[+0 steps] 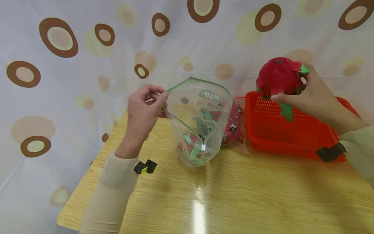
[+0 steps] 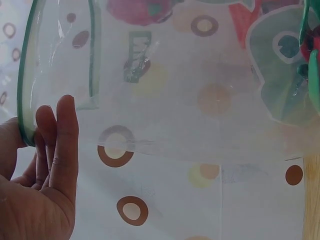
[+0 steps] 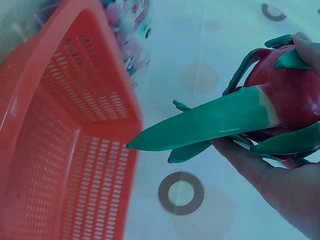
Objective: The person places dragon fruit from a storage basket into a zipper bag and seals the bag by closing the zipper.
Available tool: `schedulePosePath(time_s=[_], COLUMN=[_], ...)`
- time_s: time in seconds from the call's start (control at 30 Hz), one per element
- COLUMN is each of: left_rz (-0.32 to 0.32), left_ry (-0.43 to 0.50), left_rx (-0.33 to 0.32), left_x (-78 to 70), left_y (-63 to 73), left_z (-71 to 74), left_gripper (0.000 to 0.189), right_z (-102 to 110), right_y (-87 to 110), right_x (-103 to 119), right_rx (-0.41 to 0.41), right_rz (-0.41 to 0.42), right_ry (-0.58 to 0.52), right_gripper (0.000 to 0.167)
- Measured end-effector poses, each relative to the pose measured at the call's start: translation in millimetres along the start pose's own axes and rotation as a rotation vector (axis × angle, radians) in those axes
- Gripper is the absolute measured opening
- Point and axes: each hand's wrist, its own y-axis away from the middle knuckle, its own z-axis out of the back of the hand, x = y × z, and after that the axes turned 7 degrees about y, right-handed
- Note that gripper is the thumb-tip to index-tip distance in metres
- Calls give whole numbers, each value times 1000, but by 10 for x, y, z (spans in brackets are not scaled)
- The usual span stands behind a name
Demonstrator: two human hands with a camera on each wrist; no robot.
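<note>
My left hand (image 1: 144,110) pinches the green-edged rim of a clear zip bag (image 1: 187,120), holding its mouth spread wide. Inside the bag, low down, lies a red and green dragon fruit (image 1: 187,146), partly blurred by the plastic. In the left wrist view the bag's green zip edge (image 2: 22,75) passes between thumb and fingers. My right hand (image 1: 314,91) grips another dragon fruit (image 1: 277,76), raised above the red basket's back left part. Long green scales (image 3: 205,120) stick out from this fruit in the right wrist view.
The red plastic basket (image 1: 292,149) with slotted walls stands right of the bag. Between them sits a clear printed package (image 1: 233,126) with pink and red contents. Behind the wooden table (image 1: 248,195) hangs a white patterned sheet (image 1: 87,81). The table's left edge runs beside my left forearm.
</note>
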Motion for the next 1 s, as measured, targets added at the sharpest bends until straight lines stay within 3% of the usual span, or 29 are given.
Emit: schedulePosePath(time_s=[0.47,1.0], left_rz=[25,28], left_ry=[42,48], left_rx=[38,86], left_x=[20,49], left_y=[-35,-63], left_z=[-162,-364], left_gripper=[10,10], right_z=[-65,-4], right_y=[-23,-4], right_x=[658,1261], right_rx=[-53,-158], right_rz=[50,228], right_ry=[-98,-281], right_gripper=[88,84])
